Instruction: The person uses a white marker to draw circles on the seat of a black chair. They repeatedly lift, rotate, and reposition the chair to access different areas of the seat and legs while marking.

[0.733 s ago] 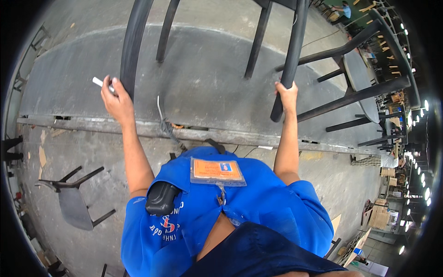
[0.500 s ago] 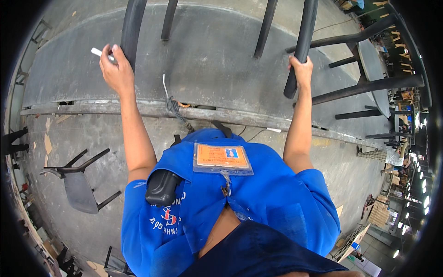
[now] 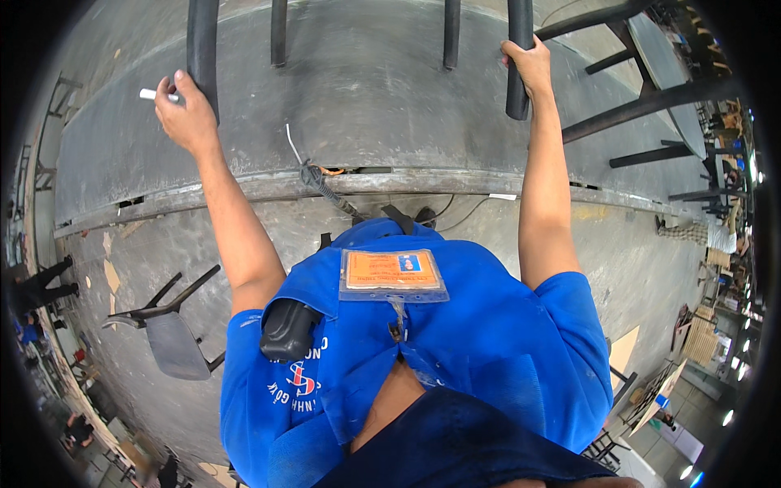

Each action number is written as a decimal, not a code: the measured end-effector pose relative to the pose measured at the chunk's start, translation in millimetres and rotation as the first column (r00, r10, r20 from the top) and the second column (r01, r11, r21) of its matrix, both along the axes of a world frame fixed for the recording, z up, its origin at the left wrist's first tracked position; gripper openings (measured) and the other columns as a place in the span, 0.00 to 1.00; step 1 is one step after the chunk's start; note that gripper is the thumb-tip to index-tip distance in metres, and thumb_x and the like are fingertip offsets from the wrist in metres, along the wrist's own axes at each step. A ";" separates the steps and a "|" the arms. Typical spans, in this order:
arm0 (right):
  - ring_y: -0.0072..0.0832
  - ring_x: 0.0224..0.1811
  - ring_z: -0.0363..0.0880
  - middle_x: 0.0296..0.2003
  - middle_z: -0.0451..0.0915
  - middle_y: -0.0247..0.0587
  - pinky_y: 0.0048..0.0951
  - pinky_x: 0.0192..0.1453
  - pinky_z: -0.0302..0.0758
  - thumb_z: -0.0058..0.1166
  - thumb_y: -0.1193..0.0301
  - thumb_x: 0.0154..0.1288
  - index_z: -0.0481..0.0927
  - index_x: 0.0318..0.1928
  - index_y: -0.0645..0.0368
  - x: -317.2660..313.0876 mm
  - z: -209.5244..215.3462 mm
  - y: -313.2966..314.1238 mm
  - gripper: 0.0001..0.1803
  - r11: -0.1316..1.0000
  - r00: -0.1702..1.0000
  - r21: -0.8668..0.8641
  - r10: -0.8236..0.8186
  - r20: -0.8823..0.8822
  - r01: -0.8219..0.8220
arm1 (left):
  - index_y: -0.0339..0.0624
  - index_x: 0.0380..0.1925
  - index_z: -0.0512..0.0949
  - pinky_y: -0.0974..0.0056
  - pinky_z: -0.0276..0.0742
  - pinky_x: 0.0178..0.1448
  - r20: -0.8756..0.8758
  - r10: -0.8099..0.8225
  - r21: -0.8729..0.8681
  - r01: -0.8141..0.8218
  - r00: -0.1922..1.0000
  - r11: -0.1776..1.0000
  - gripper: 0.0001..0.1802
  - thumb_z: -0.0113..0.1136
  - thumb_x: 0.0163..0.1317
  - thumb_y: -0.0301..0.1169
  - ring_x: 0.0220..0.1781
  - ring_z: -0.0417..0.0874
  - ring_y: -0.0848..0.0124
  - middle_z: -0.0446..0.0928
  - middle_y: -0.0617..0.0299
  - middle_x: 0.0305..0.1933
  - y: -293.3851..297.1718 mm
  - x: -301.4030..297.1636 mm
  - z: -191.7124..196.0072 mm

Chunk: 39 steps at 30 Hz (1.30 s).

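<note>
My right hand [image 3: 533,68] is closed around a dark chair leg [image 3: 519,96] on the right, near its lower end. On the left, my left hand [image 3: 189,112] has its fingers curled on a short white stick [image 3: 147,94], perhaps a marker or chalk. That hand rests against another dark chair leg [image 3: 203,49]; whether it also grips the leg is hard to see. Two thinner dark legs [image 3: 279,34] [image 3: 451,34] stand between them. The upper part of this chair is cut off by the top of the view.
Below the legs lies a grey work table [image 3: 366,122] with a worn front edge. A coiled cable [image 3: 314,176] with a white tip sits at that edge. Another dark chair [image 3: 651,106] lies at the right; a further chair [image 3: 175,346] is on the floor at left.
The chair legs and my right hand have shifted farther from me. My left hand, with the white stick, has gone slightly left. The view has also turned a little.
</note>
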State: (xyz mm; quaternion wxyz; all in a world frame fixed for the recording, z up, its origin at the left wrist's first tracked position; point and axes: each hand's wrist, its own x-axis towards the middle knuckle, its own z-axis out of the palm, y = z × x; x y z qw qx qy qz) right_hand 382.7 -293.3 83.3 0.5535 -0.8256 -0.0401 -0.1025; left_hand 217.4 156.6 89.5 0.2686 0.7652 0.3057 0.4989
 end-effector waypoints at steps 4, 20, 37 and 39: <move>0.20 0.21 0.77 0.20 0.77 0.36 0.24 0.28 0.72 0.61 0.69 0.47 0.75 0.34 0.64 -13.5 -5.6 2.0 0.15 1.000 1.000 0.005 -0.005 0.021 0.005 | 0.35 0.50 0.76 0.54 0.69 0.57 0.058 0.046 -0.024 -0.045 0.997 0.999 0.25 0.52 0.65 0.46 0.53 0.76 0.54 0.76 0.46 0.51 -4.4 -15.3 -11.5; 0.18 0.21 0.73 0.21 0.74 0.32 0.22 0.26 0.67 0.61 0.72 0.54 0.74 0.41 0.65 -75.9 -65.6 -9.3 0.15 0.947 0.966 0.271 0.218 -0.138 -0.175 | 0.28 0.47 0.71 0.59 0.77 0.43 0.334 0.426 -0.600 -0.159 0.841 0.784 0.22 0.47 0.70 0.40 0.42 0.80 0.58 0.73 0.46 0.45 33.3 -79.5 -140.8; 0.21 0.20 0.74 0.21 0.75 0.35 0.23 0.25 0.70 0.55 0.77 0.59 0.73 0.40 0.65 -93.3 -111.9 -13.7 0.09 0.794 0.842 0.462 0.513 -0.164 -0.394 | 0.40 0.56 0.70 0.71 0.74 0.27 0.207 -0.147 -0.847 0.253 0.967 0.467 0.18 0.53 0.68 0.33 0.28 0.83 0.72 0.77 0.61 0.41 -197.1 -103.2 -212.7; 0.22 0.19 0.75 0.21 0.75 0.35 0.24 0.25 0.70 0.56 0.78 0.59 0.72 0.39 0.65 -91.8 -111.2 -12.1 0.08 0.813 0.860 0.447 0.484 -0.163 -0.374 | 0.39 0.56 0.71 0.72 0.74 0.27 0.238 -0.232 -0.842 0.320 0.943 0.435 0.19 0.54 0.67 0.34 0.28 0.83 0.73 0.77 0.60 0.39 -204.9 -94.6 -203.1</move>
